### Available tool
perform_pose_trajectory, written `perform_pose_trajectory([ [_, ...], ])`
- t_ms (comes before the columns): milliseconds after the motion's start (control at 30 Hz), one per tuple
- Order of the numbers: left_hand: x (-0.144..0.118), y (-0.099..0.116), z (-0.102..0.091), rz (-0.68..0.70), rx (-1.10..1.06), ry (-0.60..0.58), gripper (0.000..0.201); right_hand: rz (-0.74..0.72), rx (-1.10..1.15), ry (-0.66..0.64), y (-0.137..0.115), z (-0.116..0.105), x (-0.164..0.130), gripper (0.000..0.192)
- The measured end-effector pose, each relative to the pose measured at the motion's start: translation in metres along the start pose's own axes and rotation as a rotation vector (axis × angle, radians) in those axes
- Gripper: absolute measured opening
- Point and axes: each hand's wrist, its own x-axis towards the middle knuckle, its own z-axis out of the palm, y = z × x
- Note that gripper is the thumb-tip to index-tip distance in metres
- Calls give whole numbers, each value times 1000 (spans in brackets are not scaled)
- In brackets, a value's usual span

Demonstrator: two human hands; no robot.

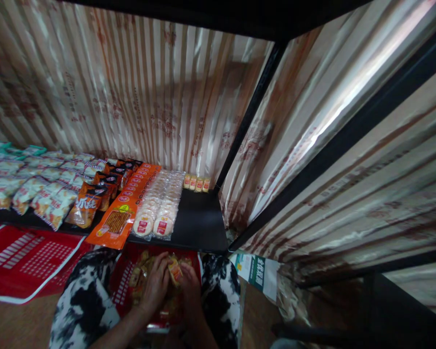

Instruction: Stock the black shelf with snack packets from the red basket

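Between my knees stands a red basket (120, 286) with many small yellow-wrapped snack packets (136, 276) in it. Over it, my right hand (191, 283) is closed on one yellow snack packet (175, 272) with red print. My left hand (158, 281) is closed too, its fingertips at the left side of the same packet. Ahead on the black shelf (203, 223), a short row of similar yellow packets (196, 183) stands upright at the back, near the corner post. The basket's contents under my hands are partly hidden.
Left of the bare shelf part lie rows of round white crackers (163, 225), orange snack-stick packs (114, 223), orange-black bags (85, 203) and white bags (56, 203). A second red basket (54, 264) is at left. Black frame bars (252, 116) and wrinkled sheeting (160, 97) enclose the shelf.
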Motion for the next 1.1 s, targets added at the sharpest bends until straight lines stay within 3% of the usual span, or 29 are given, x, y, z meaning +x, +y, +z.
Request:
perform_pose_trajectory([
  [167,7,4,2,-20,-81,37,35,-7,-41,-77,-16,3,-4,34],
  [733,28,47,3,-62,-214,21,26,-179,-117,-30,-44,4,19,38],
  [1100,63,67,13,-81,-241,-28,28,-308,-251,14,-75,12,43,39],
])
